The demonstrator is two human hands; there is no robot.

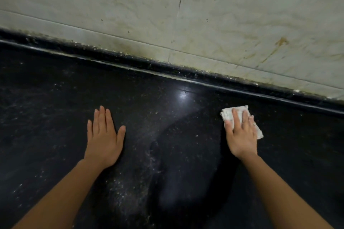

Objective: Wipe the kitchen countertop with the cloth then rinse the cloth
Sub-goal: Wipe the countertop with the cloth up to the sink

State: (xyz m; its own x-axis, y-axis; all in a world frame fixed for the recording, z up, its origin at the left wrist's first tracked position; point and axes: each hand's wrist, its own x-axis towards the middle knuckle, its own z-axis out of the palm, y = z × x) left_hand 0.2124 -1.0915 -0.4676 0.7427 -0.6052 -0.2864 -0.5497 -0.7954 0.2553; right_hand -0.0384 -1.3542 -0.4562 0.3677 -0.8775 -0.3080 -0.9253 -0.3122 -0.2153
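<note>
The right hand (242, 134) pressed flat, fingers straight, on the folded cloth (228, 114) near the back edge of the dark surface (55, 98); the left hand (104, 135) rested flat, released. Wiping was in hand; next, probably sweeping across the speckled residue (130, 188) before rinsing.

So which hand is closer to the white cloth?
Right. The right hand lies flat on the cloth, pressing it onto the countertop. The left hand rests flat on the countertop, off to the cloth's left, not touching it.
</note>
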